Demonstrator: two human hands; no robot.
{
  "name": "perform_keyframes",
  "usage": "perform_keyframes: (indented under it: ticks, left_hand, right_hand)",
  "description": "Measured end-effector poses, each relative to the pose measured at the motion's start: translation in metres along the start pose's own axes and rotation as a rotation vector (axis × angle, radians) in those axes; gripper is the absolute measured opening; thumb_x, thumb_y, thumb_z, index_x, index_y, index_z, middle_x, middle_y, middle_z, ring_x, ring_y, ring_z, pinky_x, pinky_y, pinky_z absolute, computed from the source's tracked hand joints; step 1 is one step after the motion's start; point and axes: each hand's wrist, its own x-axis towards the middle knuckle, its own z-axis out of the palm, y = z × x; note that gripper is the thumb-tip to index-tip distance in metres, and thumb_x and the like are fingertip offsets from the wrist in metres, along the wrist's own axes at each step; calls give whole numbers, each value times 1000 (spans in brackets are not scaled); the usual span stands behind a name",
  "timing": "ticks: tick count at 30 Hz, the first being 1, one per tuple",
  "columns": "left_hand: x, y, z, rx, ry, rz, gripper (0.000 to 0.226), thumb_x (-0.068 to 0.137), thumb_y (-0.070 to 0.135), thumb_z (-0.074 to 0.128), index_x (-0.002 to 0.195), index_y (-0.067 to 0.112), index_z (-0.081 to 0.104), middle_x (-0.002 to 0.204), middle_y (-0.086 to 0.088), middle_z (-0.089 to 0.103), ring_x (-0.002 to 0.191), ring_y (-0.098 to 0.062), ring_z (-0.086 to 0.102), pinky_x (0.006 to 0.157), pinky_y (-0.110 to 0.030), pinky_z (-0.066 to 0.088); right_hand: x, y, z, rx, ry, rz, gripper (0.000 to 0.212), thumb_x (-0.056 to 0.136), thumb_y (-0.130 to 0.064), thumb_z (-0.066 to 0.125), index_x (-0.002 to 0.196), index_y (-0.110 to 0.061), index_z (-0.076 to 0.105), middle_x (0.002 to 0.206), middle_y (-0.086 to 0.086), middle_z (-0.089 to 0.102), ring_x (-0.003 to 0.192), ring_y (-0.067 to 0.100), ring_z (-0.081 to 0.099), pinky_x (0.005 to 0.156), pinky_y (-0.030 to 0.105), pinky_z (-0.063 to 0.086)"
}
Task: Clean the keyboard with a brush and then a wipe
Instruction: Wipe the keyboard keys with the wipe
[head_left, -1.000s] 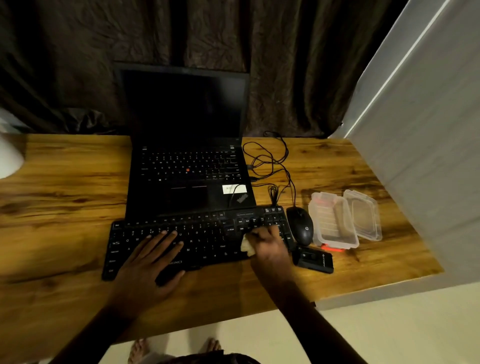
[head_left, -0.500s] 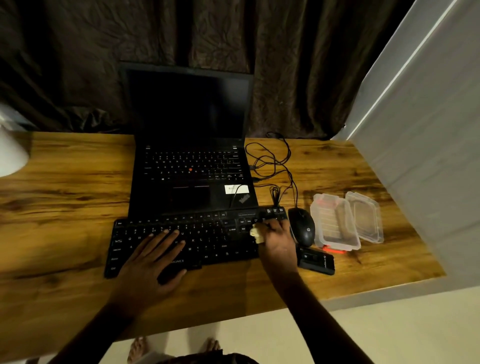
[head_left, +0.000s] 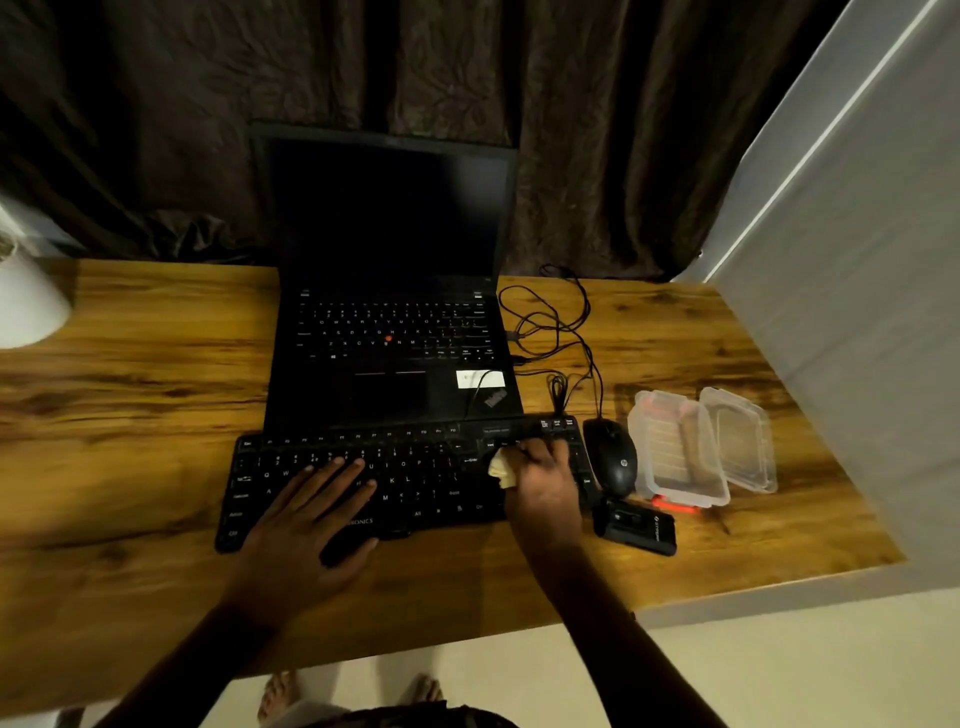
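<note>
Two hands, one keyboard, one wipe.

**Item 1: black external keyboard** (head_left: 395, 483). It lies flat near the front edge of the wooden desk (head_left: 130, 415), directly before an open ThinkPad laptop (head_left: 395, 364).
- Handling: judged light and of rigid plastic, likely to slide on the smooth wood. The keycaps are shallow, and a sideways drag could catch one.
- Hold: best steadied by a flat palm on the key field.

**Item 2: wipe** (head_left: 501, 470), a pale crumpled wad.
- Handling: judged soft, limp and almost weightless. Whether it is damp cannot be told.
- Hold: best kept bunched between fingertips and thumb, with a pad of it left exposed underneath.

**Item 3: left hand** (head_left: 306, 525). The fingers are straight and spread. It presses flat on the left-centre keys, with the palm over the keyboard's front edge.

**Item 4: right hand** (head_left: 545, 483). The fingers are curled round the wipe. It is set on the keyboard's right part, near the number pad. The wipe shows at the hand's left side, touching the keys.

**Sundries**
- A black mouse (head_left: 613, 462) sits just beside the keyboard's right end.
- A clear plastic container (head_left: 680, 452) stands open beyond the mouse.
- A small black device (head_left: 636, 525) lies near the right wrist.
- An orange-red object (head_left: 675, 505) is partly hidden under the container; whether it is the brush cannot be told.
</note>
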Motion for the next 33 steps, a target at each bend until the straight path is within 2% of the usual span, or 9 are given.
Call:
perform_keyframes:
  ticks: [4, 8, 12, 14, 17, 19, 23, 29, 33]
  left_hand:
    - [0, -1, 0, -1, -9, -4, 65, 92, 61, 43, 142, 20, 51, 154, -6, 41, 145, -22, 32, 114, -51, 30]
    - [0, -1, 1, -8, -28, -10, 65, 93, 62, 42, 143, 22, 49, 156, -3, 39, 146, -20, 30, 115, -50, 29]
    - [0, -3, 1, -6, -36, -12, 66, 92, 62, 42, 143, 22, 49, 156, -3, 38, 147, -19, 28, 117, -48, 25]
    - [0, -2, 1, -4, -35, -12, 66, 92, 63, 42, 143, 22, 50, 156, -3, 38, 147, -19, 28, 117, -47, 25]
    - [0, -3, 1, -14, -25, -17, 65, 92, 62, 44, 142, 22, 52, 156, -2, 39, 147, -18, 29, 119, -45, 23]
    - [0, -4, 2, -15, -29, -9, 65, 92, 62, 43, 143, 22, 51, 156, -2, 38, 147, -18, 28, 121, -44, 21]
    - [0, -4, 3, -23, -33, -8, 65, 93, 63, 40, 143, 22, 51, 157, -3, 38, 147, -19, 29, 117, -49, 26]
    - [0, -2, 1, -14, -7, 3, 65, 92, 61, 42, 141, 20, 52, 154, -5, 41, 145, -21, 31, 118, -47, 23]
    - [0, -3, 1, -15, -9, 13, 66, 93, 61, 42, 143, 20, 50, 156, -5, 39, 146, -22, 31, 120, -46, 21]
  right_hand:
    - [1, -10, 0, 14, -53, -136, 42, 84, -4, 63, 123, -18, 63, 132, 8, 56, 123, 30, 47, 95, 36, 52]
    - [7, 17, -3, 19, -43, 17, 37, 93, -6, 48, 126, -19, 60, 138, 7, 50, 133, 33, 38, 111, 42, 38]
    - [5, 7, 2, 43, -25, 55, 29, 88, -8, 55, 114, -14, 67, 126, 12, 60, 122, 37, 53, 108, 43, 34]
    - [2, 1, 5, 78, -12, 9, 35, 81, -2, 63, 115, -9, 67, 125, 16, 61, 120, 41, 55, 106, 44, 31]
    - [3, 7, -7, 99, -59, -15, 42, 86, 0, 57, 126, -15, 62, 137, 12, 53, 131, 39, 41, 107, 47, 44]
    - [7, 19, -14, 53, -113, 22, 42, 93, -6, 49, 131, -23, 56, 142, 6, 46, 135, 32, 34, 107, 42, 43]
    - [14, 15, -19, 17, -191, 97, 38, 97, -14, 46, 132, -26, 53, 144, 4, 42, 137, 29, 30, 112, 40, 36]
    - [3, -6, -12, 84, -178, -48, 42, 94, -9, 47, 134, -19, 53, 144, 8, 43, 136, 31, 32, 107, 41, 43]
    - [12, 11, -20, 24, -157, 32, 40, 97, -12, 44, 134, -23, 52, 144, 5, 42, 135, 28, 32, 110, 37, 38]
